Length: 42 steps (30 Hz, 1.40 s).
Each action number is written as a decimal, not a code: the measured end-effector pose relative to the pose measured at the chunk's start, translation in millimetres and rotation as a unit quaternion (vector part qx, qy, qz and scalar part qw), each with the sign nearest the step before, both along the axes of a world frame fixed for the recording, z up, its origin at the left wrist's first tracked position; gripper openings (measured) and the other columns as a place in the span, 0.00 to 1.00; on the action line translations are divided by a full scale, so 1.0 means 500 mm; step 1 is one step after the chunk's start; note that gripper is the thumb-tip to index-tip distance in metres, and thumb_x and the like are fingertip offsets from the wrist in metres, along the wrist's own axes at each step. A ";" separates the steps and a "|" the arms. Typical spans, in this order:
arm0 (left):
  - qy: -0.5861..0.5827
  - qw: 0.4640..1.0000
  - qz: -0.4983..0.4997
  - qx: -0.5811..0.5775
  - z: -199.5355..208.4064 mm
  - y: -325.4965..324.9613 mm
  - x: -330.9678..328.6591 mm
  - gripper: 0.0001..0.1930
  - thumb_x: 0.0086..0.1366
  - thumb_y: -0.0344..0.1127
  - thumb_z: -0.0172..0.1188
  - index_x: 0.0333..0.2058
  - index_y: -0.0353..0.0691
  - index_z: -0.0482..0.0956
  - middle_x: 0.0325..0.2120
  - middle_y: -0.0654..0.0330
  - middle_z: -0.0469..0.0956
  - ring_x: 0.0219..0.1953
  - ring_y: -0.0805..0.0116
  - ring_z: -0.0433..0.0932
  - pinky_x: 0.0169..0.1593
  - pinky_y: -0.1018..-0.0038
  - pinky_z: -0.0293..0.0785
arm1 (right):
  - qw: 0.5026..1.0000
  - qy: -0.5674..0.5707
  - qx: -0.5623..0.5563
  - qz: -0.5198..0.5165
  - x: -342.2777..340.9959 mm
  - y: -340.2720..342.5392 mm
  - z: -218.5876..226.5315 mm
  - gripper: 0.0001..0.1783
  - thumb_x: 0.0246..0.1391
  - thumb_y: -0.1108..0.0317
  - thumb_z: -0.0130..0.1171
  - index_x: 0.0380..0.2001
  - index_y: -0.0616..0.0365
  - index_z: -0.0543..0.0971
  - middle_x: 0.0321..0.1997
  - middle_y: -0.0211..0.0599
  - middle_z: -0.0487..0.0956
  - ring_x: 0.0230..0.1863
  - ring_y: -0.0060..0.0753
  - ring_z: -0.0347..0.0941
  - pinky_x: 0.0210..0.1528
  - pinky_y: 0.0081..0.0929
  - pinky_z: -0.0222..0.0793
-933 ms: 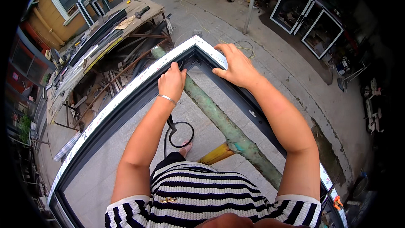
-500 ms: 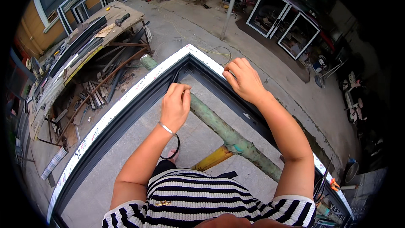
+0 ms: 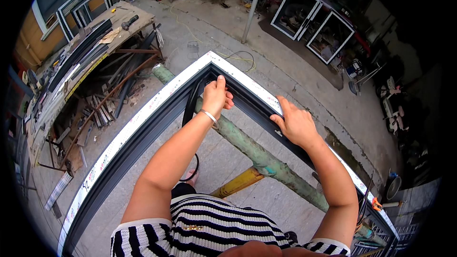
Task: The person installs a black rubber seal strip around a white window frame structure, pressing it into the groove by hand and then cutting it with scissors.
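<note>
A large window frame (image 3: 148, 102), with white printed film on top and dark grey inner channels, surrounds me, one corner pointing away. My left hand (image 3: 217, 96) is closed just inside that corner, thumb up and fingers curled. From beside it a black rubber strip (image 3: 189, 107) hangs down under my left forearm and loops near my foot. The part inside my fingers is hidden. On the frame's right side lies my right hand (image 3: 296, 123), fingers over the white face and thumb at the inner edge. A silver bracelet (image 3: 209, 116) circles my left wrist.
Below the frame runs a green pipe (image 3: 243, 143) with a yellow leg (image 3: 238, 183). A cluttered workbench (image 3: 135, 13) stands at left, a power tool (image 3: 129, 22) on it. Glazed frames (image 3: 295, 13) and a thin post (image 3: 253, 9) are farther back. An orange clamp-like item (image 3: 376, 204) sits at right.
My left hand has moved up and right, closer to the corner, with its thumb raised. My right hand has come down along the right side and now rests on the frame.
</note>
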State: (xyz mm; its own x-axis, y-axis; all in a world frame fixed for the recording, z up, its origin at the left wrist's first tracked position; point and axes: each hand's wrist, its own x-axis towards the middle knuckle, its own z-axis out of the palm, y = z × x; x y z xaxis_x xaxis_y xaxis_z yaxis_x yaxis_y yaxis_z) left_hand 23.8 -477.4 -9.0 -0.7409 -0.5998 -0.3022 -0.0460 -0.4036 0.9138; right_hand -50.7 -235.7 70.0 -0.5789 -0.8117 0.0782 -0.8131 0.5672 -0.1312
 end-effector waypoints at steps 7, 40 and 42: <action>0.017 0.999 -0.024 -0.042 0.003 -0.023 0.010 0.18 0.78 0.46 0.46 0.32 0.39 0.69 0.17 0.66 0.67 0.11 0.78 0.62 0.14 0.78 0.54 | 0.999 -0.026 0.041 -0.004 -0.001 -0.007 0.014 0.33 0.64 0.47 0.55 0.62 0.56 0.63 0.45 0.56 0.80 0.37 0.64 0.80 0.39 0.54 0.76; 0.039 0.953 -0.268 -0.132 0.029 0.070 0.145 0.21 0.76 0.46 0.51 0.37 0.30 0.80 0.21 0.60 0.78 0.18 0.77 0.76 0.19 0.81 0.68 | 0.990 0.003 -0.139 -0.013 -0.004 0.006 0.001 0.28 0.66 0.44 0.50 0.58 0.54 0.70 0.44 0.48 0.81 0.44 0.58 0.78 0.45 0.49 0.72; 0.067 0.943 -0.210 -0.251 -0.002 0.085 0.251 0.17 0.75 0.42 0.53 0.38 0.31 0.81 0.21 0.62 0.79 0.20 0.77 0.77 0.24 0.79 0.72 | 0.953 0.103 -0.284 0.028 0.011 0.004 -0.009 0.17 0.63 0.64 0.58 0.52 0.59 0.74 0.38 0.41 0.79 0.36 0.48 0.75 0.42 0.41 0.72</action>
